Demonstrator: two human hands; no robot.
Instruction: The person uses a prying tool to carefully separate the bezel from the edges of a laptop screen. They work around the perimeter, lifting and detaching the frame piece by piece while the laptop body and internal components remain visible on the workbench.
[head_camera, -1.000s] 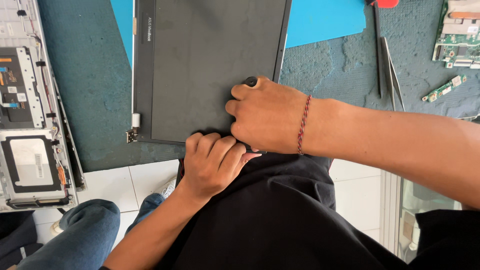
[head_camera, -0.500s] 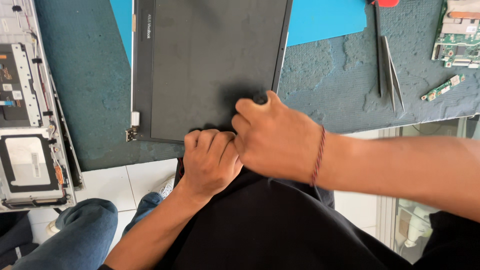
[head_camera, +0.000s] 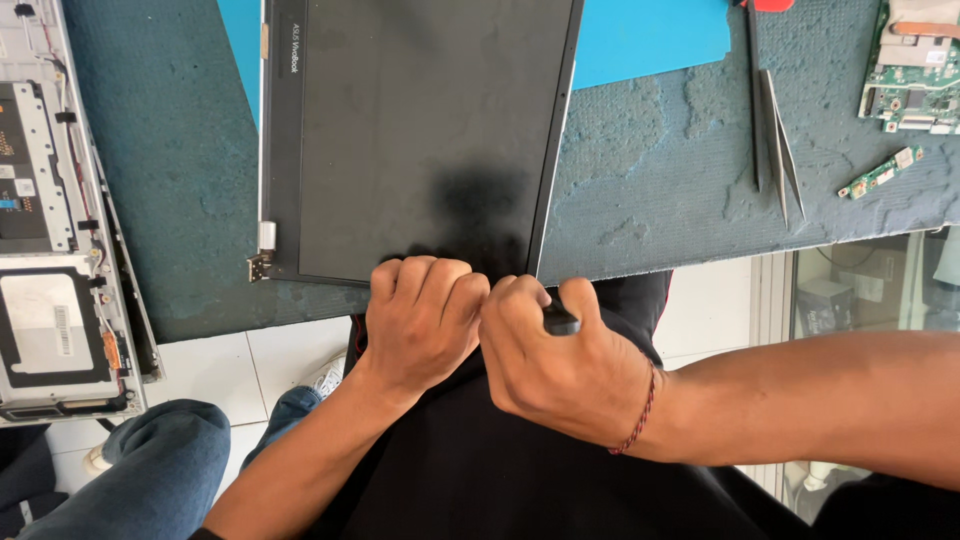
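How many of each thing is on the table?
Laptop screen: 1
Open laptop base: 1
Circuit boards: 2
Tweezers: 1
Blue mat: 1
Total: 6

Both hands crowd near edge of laptop screen panel (head_camera: 420, 140) at 6 o'clock. Open laptop chassis (head_camera: 60, 220) blocks 9. Tweezers (head_camera: 775, 130), circuit boards (head_camera: 915, 65) obstruct 2. Bare desk (head_camera: 650, 190) between panel and tweezers passable.

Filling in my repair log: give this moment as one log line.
left hand: fist at near edge of laptop screen panel | right hand: grip on small black tool | tweezers: untouched on mat
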